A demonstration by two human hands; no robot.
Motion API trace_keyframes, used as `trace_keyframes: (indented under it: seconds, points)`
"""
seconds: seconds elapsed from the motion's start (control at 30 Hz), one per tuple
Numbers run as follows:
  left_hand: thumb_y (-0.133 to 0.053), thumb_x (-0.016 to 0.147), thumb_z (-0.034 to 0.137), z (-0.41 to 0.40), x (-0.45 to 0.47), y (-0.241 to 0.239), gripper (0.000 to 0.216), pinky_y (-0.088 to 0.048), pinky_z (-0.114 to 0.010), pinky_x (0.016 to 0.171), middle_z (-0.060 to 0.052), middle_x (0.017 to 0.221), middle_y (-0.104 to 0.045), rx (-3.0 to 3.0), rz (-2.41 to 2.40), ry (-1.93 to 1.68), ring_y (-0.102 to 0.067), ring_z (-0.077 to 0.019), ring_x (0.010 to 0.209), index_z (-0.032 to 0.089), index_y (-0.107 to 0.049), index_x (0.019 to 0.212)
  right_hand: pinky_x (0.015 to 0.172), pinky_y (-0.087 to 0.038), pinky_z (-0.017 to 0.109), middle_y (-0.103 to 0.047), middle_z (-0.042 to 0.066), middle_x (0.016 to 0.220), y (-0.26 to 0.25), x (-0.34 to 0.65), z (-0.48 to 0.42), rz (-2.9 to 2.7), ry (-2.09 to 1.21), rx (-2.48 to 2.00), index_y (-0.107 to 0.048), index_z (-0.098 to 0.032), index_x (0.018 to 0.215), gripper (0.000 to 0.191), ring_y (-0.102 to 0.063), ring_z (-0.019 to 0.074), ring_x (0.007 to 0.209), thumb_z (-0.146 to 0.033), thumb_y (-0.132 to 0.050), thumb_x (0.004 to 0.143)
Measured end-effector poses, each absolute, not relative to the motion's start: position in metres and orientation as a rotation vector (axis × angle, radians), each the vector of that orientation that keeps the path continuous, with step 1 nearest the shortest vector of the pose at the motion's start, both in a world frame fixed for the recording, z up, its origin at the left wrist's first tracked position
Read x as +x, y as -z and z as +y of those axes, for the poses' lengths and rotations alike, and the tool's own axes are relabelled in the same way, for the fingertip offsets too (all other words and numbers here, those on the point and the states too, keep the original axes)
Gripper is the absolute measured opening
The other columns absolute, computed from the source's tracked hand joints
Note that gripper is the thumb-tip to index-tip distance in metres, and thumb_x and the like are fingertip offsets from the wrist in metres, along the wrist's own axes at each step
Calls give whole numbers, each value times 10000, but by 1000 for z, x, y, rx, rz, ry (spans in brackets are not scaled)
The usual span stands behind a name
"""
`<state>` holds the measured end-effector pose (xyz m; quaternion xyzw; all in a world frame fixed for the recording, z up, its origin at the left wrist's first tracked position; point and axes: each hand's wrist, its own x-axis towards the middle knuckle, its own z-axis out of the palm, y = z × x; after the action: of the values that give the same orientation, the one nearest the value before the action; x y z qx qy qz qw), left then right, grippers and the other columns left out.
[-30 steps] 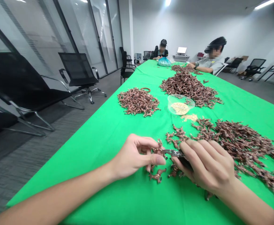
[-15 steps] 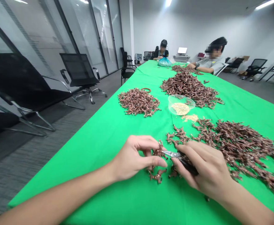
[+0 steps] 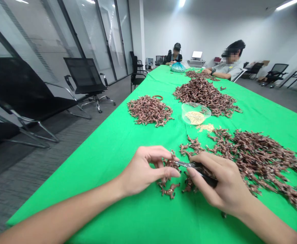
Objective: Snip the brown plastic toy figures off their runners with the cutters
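Between the thumb and fingers of my left hand [image 3: 145, 171] is a small brown horse figurine [image 3: 171, 164], partly hidden by the fingers. My right hand [image 3: 221, 179] is wrapped around the dark handles of a pair of pliers [image 3: 186, 164]. The slim metal jaws reach the figurine at its right side; whether they grip any part of it is too small to tell. Another brown figurine [image 3: 171, 191] lies on the green cloth just below my left thumb. More lie partly hidden under my right hand.
A large figurine heap [image 3: 265, 156] spreads to the right, with a smaller pile [image 3: 150, 111] at left and another heap [image 3: 206, 95] farther back. A clear bowl [image 3: 196, 114] holds pale small pieces, some spilled beside it. Two people sit at the far end of the green table [image 3: 107, 162].
The pliers have turned slightly in my right hand, and their handles sit a little lower to the right. My left hand has stayed almost still with the figurine.
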<state>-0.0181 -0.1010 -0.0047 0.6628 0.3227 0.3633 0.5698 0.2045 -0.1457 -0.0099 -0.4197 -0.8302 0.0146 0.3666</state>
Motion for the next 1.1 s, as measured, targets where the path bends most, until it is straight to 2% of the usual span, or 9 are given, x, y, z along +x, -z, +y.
trace_keyframes:
  seconds: [0.2, 0.3, 0.5, 0.57, 0.67, 0.73, 0.9, 1.1]
  points:
    - [-876, 650, 218, -96, -17, 10, 282, -581, -244, 611, -83, 954, -733, 1319, 808, -873, -707, -148, 649, 92, -728, 854, 551, -405, 250, -591, -3, 705, 6, 204, -145, -2072, -1, -1106, -621, -153, 940, 95, -517, 106, 585, -235, -588, 904]
    - [-883, 641, 219, -94, -18, 10, 346, -597, -244, 671, -110, 1029, -749, 1248, 844, -842, -725, -153, 704, 84, -730, 921, 562, -408, 246, -597, -5, 716, 7, 203, -144, -2071, -15, -1113, -624, -150, 944, 103, -522, 103, 595, -237, -594, 897]
    - [-788, 785, 251, -96, -18, 3, 391, -599, -307, 857, -160, 978, -768, 1180, 791, -776, -743, -236, 937, 49, -684, 1104, 570, -403, 251, -593, -6, 712, 10, 204, -141, -2068, -74, -1151, -630, -154, 927, 116, -524, 108, 603, -255, -579, 905]
    - [-777, 797, 247, -96, -19, 2, 361, -609, -272, 788, -144, 946, -771, 1216, 764, -764, -753, -217, 875, 60, -690, 1094, 572, -403, 252, -595, -5, 711, 10, 205, -140, -2068, -83, -1164, -630, -158, 923, 116, -529, 111, 608, -259, -574, 909]
    - [-808, 758, 267, -96, -19, 3, 296, -583, -219, 562, -101, 864, -756, 1305, 776, -765, -713, -146, 596, 67, -724, 961, 571, -404, 256, -595, -4, 711, 9, 205, -140, -2074, -86, -1163, -629, -161, 940, 121, -528, 116, 605, -263, -570, 911]
    - [-824, 734, 289, -96, -19, 4, 292, -543, -216, 481, -88, 811, -738, 1363, 808, -781, -666, -129, 522, 62, -730, 893, 574, -409, 258, -601, 1, 723, 8, 204, -140, -2083, -81, -1154, -627, -163, 951, 123, -532, 120, 611, -264, -570, 908]
    - [-822, 731, 329, -97, -20, 6, 363, -524, -239, 480, -88, 766, -738, 1481, 886, -810, -683, -172, 575, 83, -743, 986, 585, -426, 273, -612, 23, 748, 10, 204, -141, -2111, 29, -1099, -616, -162, 969, 129, -552, 142, 635, -262, -560, 911]
    - [-819, 729, 349, -99, -19, 4, 344, -525, -257, 518, -94, 772, -740, 1561, 929, -833, -669, -172, 587, 81, -764, 938, 639, -451, 334, -669, 100, 833, 8, 209, -143, -2119, 598, -1001, -627, -113, 992, 241, -600, 211, 717, -288, -690, 838]
